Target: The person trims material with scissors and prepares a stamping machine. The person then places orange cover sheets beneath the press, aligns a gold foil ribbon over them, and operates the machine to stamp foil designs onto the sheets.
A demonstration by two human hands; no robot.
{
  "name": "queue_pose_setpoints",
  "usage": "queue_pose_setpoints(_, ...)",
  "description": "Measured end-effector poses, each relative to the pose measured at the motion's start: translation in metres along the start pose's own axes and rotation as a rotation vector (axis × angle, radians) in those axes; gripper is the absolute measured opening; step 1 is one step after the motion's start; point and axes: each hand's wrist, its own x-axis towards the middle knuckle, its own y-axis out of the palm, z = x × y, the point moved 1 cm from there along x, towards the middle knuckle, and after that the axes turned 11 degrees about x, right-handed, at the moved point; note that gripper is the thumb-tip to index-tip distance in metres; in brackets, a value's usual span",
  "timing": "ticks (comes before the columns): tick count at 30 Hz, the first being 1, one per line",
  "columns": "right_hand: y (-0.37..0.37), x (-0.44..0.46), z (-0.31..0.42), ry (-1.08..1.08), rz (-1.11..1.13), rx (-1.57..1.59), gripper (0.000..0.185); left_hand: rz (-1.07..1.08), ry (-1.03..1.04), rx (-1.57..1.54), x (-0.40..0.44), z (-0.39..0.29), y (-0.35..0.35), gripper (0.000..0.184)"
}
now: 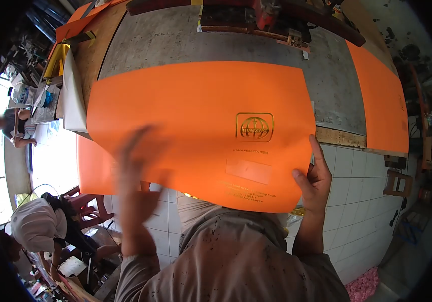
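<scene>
A large orange card sheet (pixel 185 110) spans the front of the metal worktop and bends down toward my lap. It bears a gold globe emblem (pixel 254 127), small gold lettering below that, and a pale rectangular panel (pixel 248 171). My right hand (pixel 317 178) pinches the sheet's right edge, thumb on top and fingers at the edge. Motion blurs my left hand (pixel 138 176) over the sheet's lower left part; its fingers look stretched out with the thumb apart, and no object shows in them.
A heavy press-like machine (pixel 269 17) stands at the worktop's back. More orange sheets (pixel 384 100) lie on the right, and another orange piece (pixel 95 166) is at left. Gold foil (pixel 57 63) sits far left. A bending person (pixel 39 224) and a seated person (pixel 17 126) are to the left.
</scene>
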Motion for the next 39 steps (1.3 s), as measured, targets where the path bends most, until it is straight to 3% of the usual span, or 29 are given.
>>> queue_pose_setpoints(1,0.0,0.0,0.0,0.008,-0.009,0.012,0.074,0.12,0.143,-0.048,0.015,-0.028,0.02,0.052)
queue_pose_setpoints(3,0.0,0.001,-0.002,-0.012,-0.013,0.011,0.071,0.171,0.306,-0.004,0.034,-0.065,0.059,0.058)
queue_pose_setpoints(8,-0.014,0.002,0.001,-0.115,0.029,-0.154,0.06,0.186,0.23,0.091,0.037,-0.072,0.094,0.068)
queue_pose_setpoints(16,-0.02,0.004,0.007,-0.065,0.063,-0.126,0.058,0.164,0.228,0.121,0.034,-0.089,0.097,0.071)
queue_pose_setpoints(25,-0.02,0.001,0.01,-0.032,0.061,-0.072,0.061,0.068,0.09,-0.133,0.032,-0.067,0.103,0.065)
queue_pose_setpoints(31,-0.019,-0.002,0.016,-0.021,0.067,-0.082,0.062,0.051,0.254,0.051,0.033,-0.084,0.101,0.065)
queue_pose_setpoints(34,-0.02,-0.003,0.017,-0.023,0.072,-0.081,0.062,0.025,0.207,-0.068,0.031,-0.068,0.103,0.067)
queue_pose_setpoints(39,-0.017,-0.008,0.024,-0.023,0.075,-0.043,0.063,-0.137,0.051,0.033,-0.004,-0.012,0.093,0.066)
